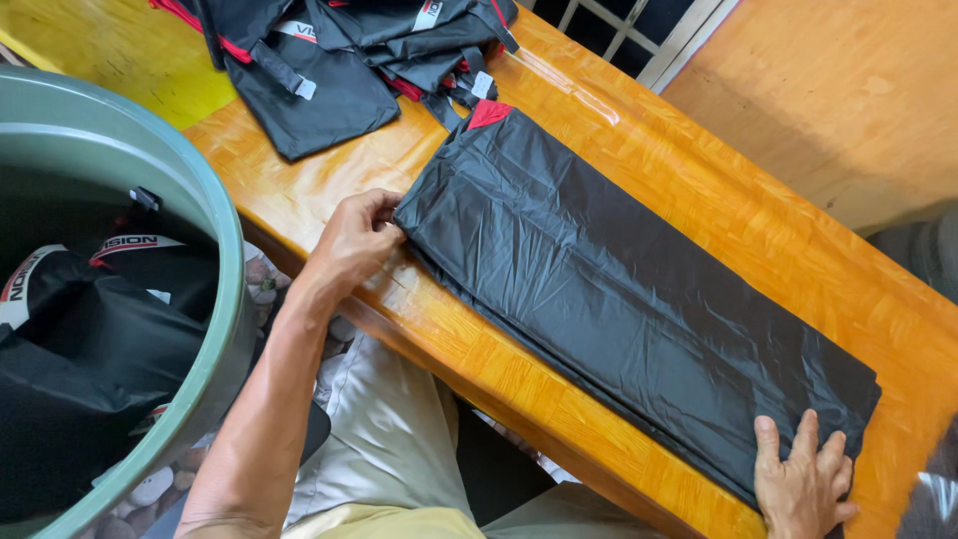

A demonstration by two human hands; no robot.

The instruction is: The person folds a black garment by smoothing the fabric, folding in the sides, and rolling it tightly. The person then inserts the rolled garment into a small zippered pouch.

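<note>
Head view showed 1 long folded black sheet (629,289) of thin crinkled fabric lying on the glossy wooden table (758,215), its long axis running from 11 o'clock to 5 o'clock. The left hand (357,240) sat at the sheet's 9 o'clock corner, fingers curled and pinching the edge there. The right hand (803,484) lay flat at the 5 o'clock end, fingers spread and pressed on the fabric. Both hands therefore held opposite ends of the long axis. Similar black pieces with red trim (339,50) were heaped at 12 o'clock, and a green tub (215,230) with more stood at 9 o'clock.
</note>
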